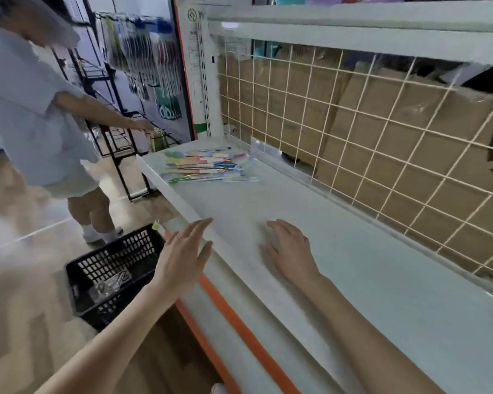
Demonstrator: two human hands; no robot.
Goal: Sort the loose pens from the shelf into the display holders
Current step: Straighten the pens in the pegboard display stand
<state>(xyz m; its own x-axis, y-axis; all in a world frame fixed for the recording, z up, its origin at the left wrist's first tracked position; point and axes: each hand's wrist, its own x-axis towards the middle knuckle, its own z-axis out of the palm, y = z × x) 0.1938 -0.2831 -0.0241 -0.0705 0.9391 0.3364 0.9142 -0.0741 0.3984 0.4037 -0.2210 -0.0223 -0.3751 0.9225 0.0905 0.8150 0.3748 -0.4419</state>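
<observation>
Head view. A white metal shelf [339,251] ran from the near right to the far left, edged along its front by an orange strip [239,322]. The left hand [182,257] hung at the shelf's front edge, fingers straight and loosely spread, gripping nothing; whether the fingertips touched the edge could not be told. The right hand [292,248] lay palm down on the bare shelf surface, fingers slightly bent and a little apart, holding nothing.

The loose pens [208,166] lay in a scattered heap at the far left end of the shelf, well apart from both hands. They were pastel coloured, and several appeared to sit in clear sleeves, though blur prevented a count. No display holder could be identified with certainty.

A white wire grid [353,132] formed the back of the shelf, with brown cardboard boxes [382,143] stacked behind it. A second white shelf [353,27] ran overhead.

On the floor below the left hand stood a black plastic basket [111,274] with clear packaging inside. Beyond it another person [34,109] in a pale shirt and shorts stood reaching toward a black rack [120,132]. Hanging goods [148,66] lined the wall behind.
</observation>
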